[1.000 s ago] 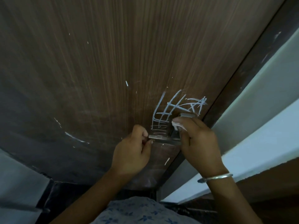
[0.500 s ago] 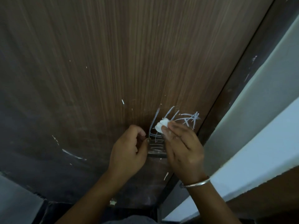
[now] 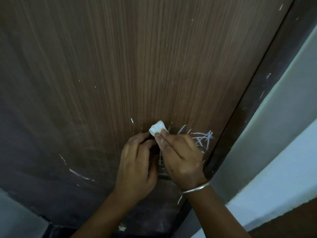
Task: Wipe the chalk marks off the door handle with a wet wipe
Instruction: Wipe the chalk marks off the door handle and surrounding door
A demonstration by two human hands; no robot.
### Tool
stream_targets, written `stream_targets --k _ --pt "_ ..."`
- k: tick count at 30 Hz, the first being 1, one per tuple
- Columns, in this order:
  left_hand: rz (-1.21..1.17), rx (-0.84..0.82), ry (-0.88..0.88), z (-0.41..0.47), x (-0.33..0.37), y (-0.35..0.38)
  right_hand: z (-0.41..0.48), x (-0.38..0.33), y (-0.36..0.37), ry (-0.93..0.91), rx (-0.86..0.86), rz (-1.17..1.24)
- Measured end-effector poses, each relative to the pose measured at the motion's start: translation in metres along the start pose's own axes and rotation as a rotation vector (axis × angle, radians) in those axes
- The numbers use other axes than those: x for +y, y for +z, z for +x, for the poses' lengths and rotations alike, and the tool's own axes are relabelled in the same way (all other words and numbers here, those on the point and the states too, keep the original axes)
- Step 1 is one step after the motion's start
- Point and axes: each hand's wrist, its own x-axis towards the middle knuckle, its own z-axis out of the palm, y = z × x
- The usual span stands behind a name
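Leftward the wet wipe has been carried by the right hand since half a second ago, from the left strokes of the chalk marks onto wood just beyond the scribble's left edge. Most of the view beyond and to the left of both hands is filled by the brown wood-grain door. A dark door frame is seen to the right of the right hand, and a pale wall further right again. The left hand is held just beside the right, its fingers curled round the left end of the door handle, of which only a narrow chalk-streaked strip is visible between the two hands. The remaining chalk marks are spread across the door beyond the right hand's knuckles and to their right. A metal bangle is worn on the right wrist. The small, crumpled white wipe is pinched at the right hand's fingertips and pressed to the door, just above the left hand's fingertips
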Motion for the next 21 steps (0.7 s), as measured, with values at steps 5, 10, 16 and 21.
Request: stream_targets --k 5,10,16,21 --pt "0.074 -0.058 -0.037 -0.002 -0.001 0.005 0.004 0.003 0.007 0.018 -0.064 -0.076" --pt "0.069 -0.143 -0.046 -0.001 -0.002 0.004 -0.005 0.008 -0.003 0.110 -0.052 -0.119" --pt "0.074 -0.159 -0.050 -0.003 -0.006 0.009 0.011 0.006 0.004 0.090 -0.010 -0.083" --pt "0.097 -0.160 -0.033 -0.003 -0.009 0.008 0.002 0.001 0.000 0.085 -0.105 -0.082"
